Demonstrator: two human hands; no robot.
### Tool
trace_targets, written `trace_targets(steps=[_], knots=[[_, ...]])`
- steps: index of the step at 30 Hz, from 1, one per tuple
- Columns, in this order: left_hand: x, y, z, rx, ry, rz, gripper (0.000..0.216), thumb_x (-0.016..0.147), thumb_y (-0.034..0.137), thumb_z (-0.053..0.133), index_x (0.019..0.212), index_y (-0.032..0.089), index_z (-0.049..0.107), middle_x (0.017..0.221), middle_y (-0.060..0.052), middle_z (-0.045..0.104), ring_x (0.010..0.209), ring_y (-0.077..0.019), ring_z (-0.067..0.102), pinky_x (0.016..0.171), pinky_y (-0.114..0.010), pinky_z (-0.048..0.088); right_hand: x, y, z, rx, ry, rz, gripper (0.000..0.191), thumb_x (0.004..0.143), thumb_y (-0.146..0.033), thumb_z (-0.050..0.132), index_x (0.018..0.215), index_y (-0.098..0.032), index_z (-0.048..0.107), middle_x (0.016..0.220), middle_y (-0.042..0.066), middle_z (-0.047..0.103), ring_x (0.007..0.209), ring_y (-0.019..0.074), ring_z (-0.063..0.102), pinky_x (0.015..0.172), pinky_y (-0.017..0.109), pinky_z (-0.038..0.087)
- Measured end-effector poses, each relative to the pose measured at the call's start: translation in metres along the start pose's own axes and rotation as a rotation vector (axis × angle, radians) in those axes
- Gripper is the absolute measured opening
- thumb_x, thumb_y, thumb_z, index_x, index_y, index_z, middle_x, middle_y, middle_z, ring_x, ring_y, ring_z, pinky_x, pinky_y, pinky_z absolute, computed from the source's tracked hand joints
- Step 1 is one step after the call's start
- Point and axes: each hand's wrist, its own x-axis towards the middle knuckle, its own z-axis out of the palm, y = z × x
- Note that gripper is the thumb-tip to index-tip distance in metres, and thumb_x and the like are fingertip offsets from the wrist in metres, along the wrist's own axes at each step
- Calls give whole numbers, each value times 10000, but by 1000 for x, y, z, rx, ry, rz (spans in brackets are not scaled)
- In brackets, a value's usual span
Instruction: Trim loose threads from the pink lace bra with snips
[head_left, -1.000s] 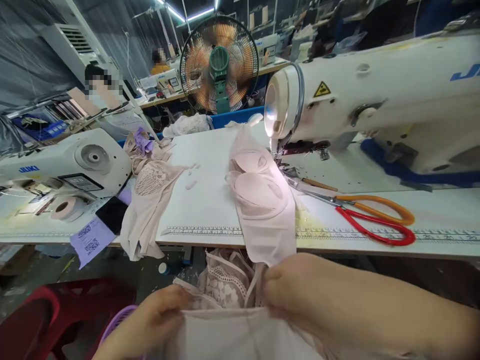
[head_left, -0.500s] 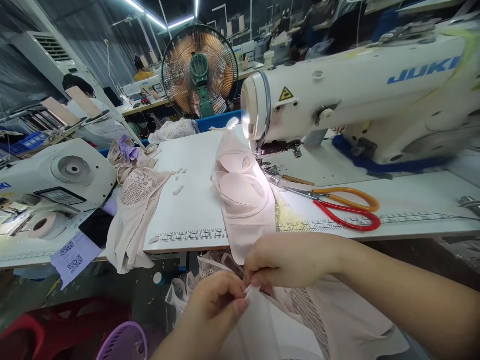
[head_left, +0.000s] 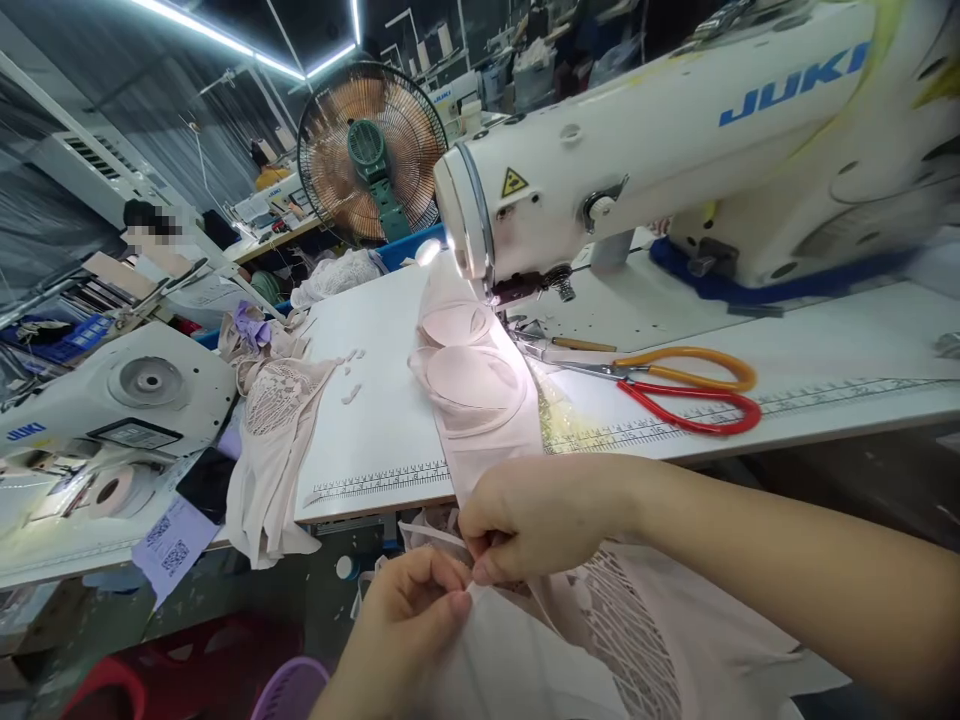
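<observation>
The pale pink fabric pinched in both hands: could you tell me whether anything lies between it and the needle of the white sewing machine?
Yes. The stack of pale pink padded cups lies on the white table in front of the needle area, between it and the pale pink fabric held by the left hand and right hand.

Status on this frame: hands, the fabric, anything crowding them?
Left hand and right hand both pinching the edge of the pale pink garment below the table edge. Padded cups lie above on the table; scissors off to the right, apart.
</observation>
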Motion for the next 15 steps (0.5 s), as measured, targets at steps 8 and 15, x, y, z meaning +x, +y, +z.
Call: trace_targets(steps=[8, 15], knots=[[-3, 7, 13, -18, 96, -1, 289, 657, 375, 878, 746, 160, 707, 733, -23, 662, 695, -134, 577, 668, -221, 434, -1, -7, 1, -74, 36, -27, 254, 820, -173, 585, 597, -208, 468, 601, -56, 505, 565, 127, 456, 468, 258, 331], [-2, 3, 16, 68, 136, 5, 376, 644, 500, 851, 679, 151, 715, 671, -22, 652, 656, -141, 552, 643, -224, 421, -15, 0, 6, -90, 211, -4, 88, 886, -215, 605, 837, -208, 677, 844, -16, 700, 751, 150, 626, 604, 233, 443]])
